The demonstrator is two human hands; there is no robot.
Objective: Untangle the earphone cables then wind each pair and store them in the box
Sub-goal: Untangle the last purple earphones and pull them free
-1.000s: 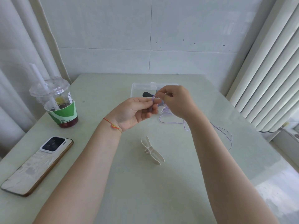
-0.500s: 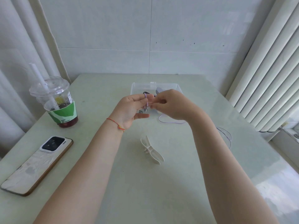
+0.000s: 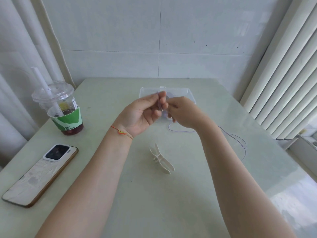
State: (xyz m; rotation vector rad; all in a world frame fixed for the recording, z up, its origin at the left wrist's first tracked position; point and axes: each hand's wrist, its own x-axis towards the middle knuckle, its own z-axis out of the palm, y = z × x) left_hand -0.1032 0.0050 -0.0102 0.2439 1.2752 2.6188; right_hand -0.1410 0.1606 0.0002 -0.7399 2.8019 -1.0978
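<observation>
**Earphone cable part-wound in the hands, box waiting at the far edge**

Earphone cable [image 3: 233, 136], thin and lilac, is the one pair plainly in play in the head view; one end is gathered between the two hands above the middle of the table [image 3: 188, 194], while the rest trails down to the surface, loops under the right wrist and runs off toward the right edge, lying slack there. The left hand [image 3: 142, 114] is raised palm-up with its fingers half curled, thumb and fingertips pinching a small bunch of the cable; the right hand [image 3: 183, 112] is curled closed beside it, fingers touching the same bunch, apparently laying a turn over the left fingers. How many turns are already on is too blurred to tell.

The clear box [image 3: 190, 95] sits open near the far edge, just behind the hands; something dark seems to lie inside, though the hands cover most of it, so whether an earlier pair is stored cannot be said. A white winder clip [image 3: 161, 160] lies unused on the table nearer the person.

Judged from this, untangling looks finished for this pair, since the loose run shows no knots; winding seems under way; the trailing length must yet be taken up, then the coil secured and placed in the box.

Along the left edge stand an iced drink cup [image 3: 58, 109] and a phone [image 3: 41, 176], face down.
</observation>
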